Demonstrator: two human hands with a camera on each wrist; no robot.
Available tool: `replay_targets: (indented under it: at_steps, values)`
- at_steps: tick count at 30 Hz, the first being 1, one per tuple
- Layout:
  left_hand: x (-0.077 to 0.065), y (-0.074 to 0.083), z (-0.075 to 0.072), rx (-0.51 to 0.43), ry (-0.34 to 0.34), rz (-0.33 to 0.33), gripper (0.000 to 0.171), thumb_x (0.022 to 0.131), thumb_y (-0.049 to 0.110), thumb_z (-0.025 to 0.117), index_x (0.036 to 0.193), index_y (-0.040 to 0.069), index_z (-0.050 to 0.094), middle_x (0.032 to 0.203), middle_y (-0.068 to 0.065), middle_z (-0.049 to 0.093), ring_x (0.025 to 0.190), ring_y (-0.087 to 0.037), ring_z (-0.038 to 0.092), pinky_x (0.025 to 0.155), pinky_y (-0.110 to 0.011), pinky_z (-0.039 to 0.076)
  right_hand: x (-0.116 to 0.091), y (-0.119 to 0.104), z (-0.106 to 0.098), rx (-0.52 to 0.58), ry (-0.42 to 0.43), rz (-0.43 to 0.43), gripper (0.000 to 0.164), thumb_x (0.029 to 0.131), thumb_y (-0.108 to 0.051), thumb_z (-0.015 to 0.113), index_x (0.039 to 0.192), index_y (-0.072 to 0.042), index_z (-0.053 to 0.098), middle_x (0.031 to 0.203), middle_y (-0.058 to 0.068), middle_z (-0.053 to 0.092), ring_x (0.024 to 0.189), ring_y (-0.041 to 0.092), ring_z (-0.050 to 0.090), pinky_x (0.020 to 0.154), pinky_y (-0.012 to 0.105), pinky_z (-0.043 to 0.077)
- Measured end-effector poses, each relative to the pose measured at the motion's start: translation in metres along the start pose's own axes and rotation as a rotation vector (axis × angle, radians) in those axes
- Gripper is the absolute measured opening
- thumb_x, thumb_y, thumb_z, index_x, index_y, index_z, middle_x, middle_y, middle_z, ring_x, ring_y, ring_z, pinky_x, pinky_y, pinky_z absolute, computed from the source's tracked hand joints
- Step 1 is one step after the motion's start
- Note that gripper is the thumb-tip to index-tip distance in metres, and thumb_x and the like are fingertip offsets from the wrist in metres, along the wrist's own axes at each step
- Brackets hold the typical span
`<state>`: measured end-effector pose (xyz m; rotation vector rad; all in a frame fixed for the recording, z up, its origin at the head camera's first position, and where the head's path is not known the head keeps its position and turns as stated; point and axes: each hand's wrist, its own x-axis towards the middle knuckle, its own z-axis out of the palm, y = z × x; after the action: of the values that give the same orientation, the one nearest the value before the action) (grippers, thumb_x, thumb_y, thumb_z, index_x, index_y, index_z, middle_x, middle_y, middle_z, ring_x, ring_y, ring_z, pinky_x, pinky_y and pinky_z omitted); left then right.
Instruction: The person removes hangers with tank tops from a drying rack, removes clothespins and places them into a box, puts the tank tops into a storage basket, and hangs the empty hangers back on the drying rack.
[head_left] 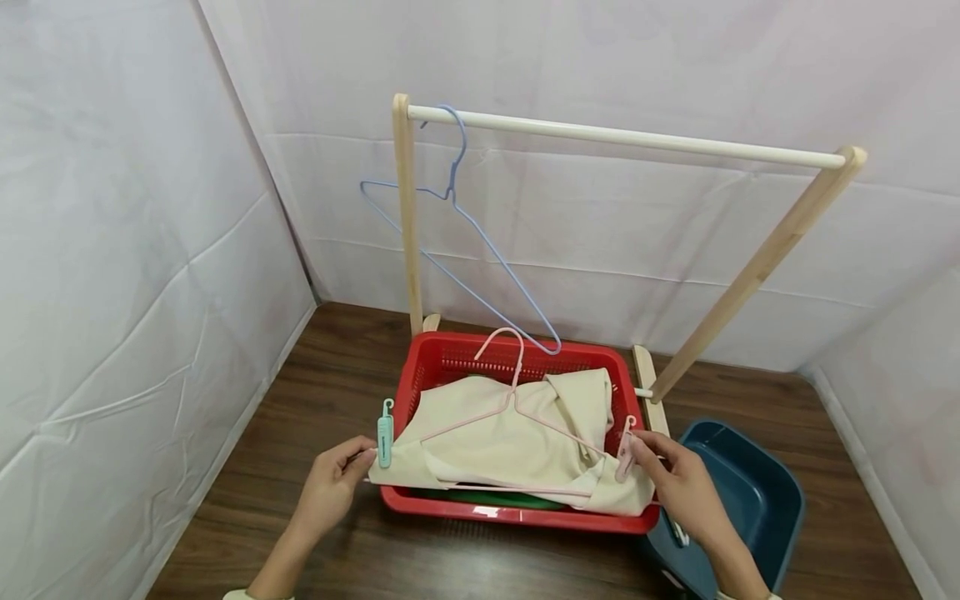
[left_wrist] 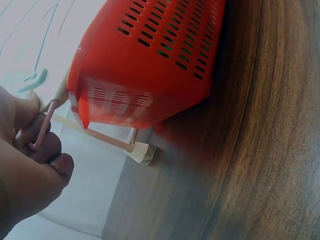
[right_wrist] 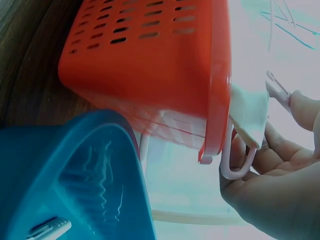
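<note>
A folded cream cloth [head_left: 517, 433] lies over the red basket [head_left: 517, 517], with a pink clothes hanger [head_left: 512, 387] on it whose hook points up and back. A mint-green clothespin [head_left: 385, 433] grips the cloth near its left end, and a pink clothespin [head_left: 625, 450] sits at its right end. My left hand [head_left: 333, 483] has its fingers curled round the left end of the hanger, beside the green clothespin. At the other end, my right hand [head_left: 678, 479] holds the pink clothespin with its thumb, the other fingers curled behind the cloth and hanger tip [right_wrist: 237, 172].
A wooden drying rack [head_left: 637, 137] with a white rod stands behind the basket. On its left end hangs a blue hanger [head_left: 480, 233]. To the right, a dark blue tub [head_left: 750, 500] rests on the wood floor [head_left: 277, 400]. Something green shows under the cloth. White curtains surround the space.
</note>
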<state>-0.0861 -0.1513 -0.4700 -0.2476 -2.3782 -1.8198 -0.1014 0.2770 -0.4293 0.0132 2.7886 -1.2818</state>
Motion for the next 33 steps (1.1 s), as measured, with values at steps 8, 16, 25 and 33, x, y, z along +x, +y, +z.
replay_targets:
  at_steps: [8,16,25,33]
  values:
    - [-0.001,0.0,0.001,-0.005,0.007,0.025,0.016,0.094,-0.005,0.052,0.087,0.001,0.065,0.078,-0.003,0.061,0.069,-0.009,0.055,0.06,-0.03,0.049,-0.003,0.001,0.002,0.054,0.041,-0.053,0.038,0.099,-0.036,0.051,0.119,-0.006,0.062,0.103,0.009,0.061,0.092,0.019,0.054,0.071,0.026,0.049]
    - [-0.002,-0.001,0.002,-0.012,0.012,0.076,0.016,0.094,-0.005,0.052,0.086,0.001,0.064,0.078,-0.003,0.061,0.068,-0.009,0.055,0.059,-0.029,0.049,-0.004,0.001,0.006,0.078,0.116,-0.084,0.033,0.099,-0.033,0.053,0.114,-0.005,0.063,0.099,0.008,0.061,0.084,0.015,0.053,0.065,0.025,0.048]
    - [-0.001,-0.005,0.003,0.002,0.002,0.124,0.017,0.096,-0.005,0.05,0.087,0.003,0.063,0.079,-0.003,0.06,0.068,-0.009,0.054,0.057,-0.028,0.048,-0.002,0.005,0.011,0.113,0.215,-0.157,0.019,0.097,-0.021,0.058,0.105,-0.005,0.065,0.092,0.005,0.063,0.082,0.011,0.054,0.063,0.022,0.047]
    - [-0.001,-0.005,0.005,0.004,0.016,0.139,0.017,0.095,-0.005,0.051,0.087,0.003,0.063,0.078,-0.003,0.06,0.066,-0.009,0.053,0.055,-0.027,0.047,-0.006,-0.009,0.006,0.126,0.21,-0.172,0.013,0.097,-0.013,0.057,0.1,-0.002,0.063,0.087,0.008,0.063,0.081,0.01,0.054,0.062,0.023,0.046]
